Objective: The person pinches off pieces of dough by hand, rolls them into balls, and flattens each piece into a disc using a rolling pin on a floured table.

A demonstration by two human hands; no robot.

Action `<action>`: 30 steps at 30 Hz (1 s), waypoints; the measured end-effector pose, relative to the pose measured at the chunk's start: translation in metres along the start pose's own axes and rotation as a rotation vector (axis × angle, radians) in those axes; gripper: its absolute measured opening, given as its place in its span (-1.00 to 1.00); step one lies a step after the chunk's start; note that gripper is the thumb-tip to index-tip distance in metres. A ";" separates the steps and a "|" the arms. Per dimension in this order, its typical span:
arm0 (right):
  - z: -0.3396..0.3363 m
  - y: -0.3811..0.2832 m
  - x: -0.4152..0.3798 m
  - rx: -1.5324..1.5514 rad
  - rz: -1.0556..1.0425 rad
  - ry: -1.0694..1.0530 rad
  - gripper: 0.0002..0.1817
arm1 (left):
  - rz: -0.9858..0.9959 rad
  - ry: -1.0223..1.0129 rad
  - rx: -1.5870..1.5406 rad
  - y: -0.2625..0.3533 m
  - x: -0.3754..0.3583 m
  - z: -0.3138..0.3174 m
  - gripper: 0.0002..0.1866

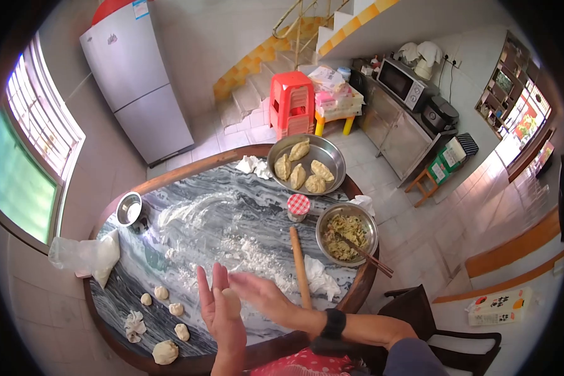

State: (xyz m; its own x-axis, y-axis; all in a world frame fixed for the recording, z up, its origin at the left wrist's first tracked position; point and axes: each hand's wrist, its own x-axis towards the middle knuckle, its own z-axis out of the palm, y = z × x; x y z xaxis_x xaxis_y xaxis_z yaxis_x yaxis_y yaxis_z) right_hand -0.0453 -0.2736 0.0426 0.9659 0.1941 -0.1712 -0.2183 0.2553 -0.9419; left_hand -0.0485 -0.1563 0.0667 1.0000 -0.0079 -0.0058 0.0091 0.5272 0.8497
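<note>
Over the near side of the marble table (150,250), my left hand (222,323) is upright with its fingers stretched, a pale piece of dough (232,305) against its palm. My right hand (268,299) is flat, fingers extended toward the dough from the right, its fingertips close to my left fingers. A dark band (334,324) circles my right wrist. To the left lie several small dough balls (176,309) and a larger dough lump (165,352). A wooden rolling pin (299,266) lies to the right of my hands, and loose flour (250,254) covers the tabletop beyond them.
A metal basin (274,150) holds several filled dumplings. Beside a checked-lid jar (298,207) stands a bowl of filling (346,233) with chopsticks (373,260). A small metal bowl (129,208) and flour bag (103,260) are at left. A dark chair (413,307) stands right.
</note>
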 end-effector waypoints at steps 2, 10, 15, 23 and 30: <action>0.011 0.007 -0.013 -0.095 0.007 -0.049 -0.51 | 0.000 0.010 0.066 -0.006 -0.003 -0.017 -0.37; 0.034 0.049 -0.026 0.073 0.007 0.088 -0.77 | -0.355 -0.033 0.252 -0.006 -0.028 -0.086 -0.66; 0.043 0.069 -0.040 -0.189 0.079 0.171 -0.75 | -0.578 -0.022 0.171 -0.007 -0.047 -0.123 -0.77; 0.039 0.091 -0.071 0.082 0.230 0.139 -0.70 | -0.700 0.023 0.094 -0.016 -0.066 -0.137 -0.70; 0.034 0.084 -0.073 -0.065 0.228 0.176 -0.75 | -0.729 -0.212 0.074 -0.029 -0.065 -0.144 -0.72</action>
State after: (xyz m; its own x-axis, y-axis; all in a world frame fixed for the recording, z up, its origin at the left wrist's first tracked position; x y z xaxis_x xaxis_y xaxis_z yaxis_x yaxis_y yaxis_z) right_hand -0.1383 -0.2343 -0.0141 0.9033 0.0711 -0.4231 -0.4290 0.1619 -0.8887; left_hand -0.1130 -0.0489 -0.0331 0.7187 -0.4990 -0.4842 0.6593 0.2681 0.7025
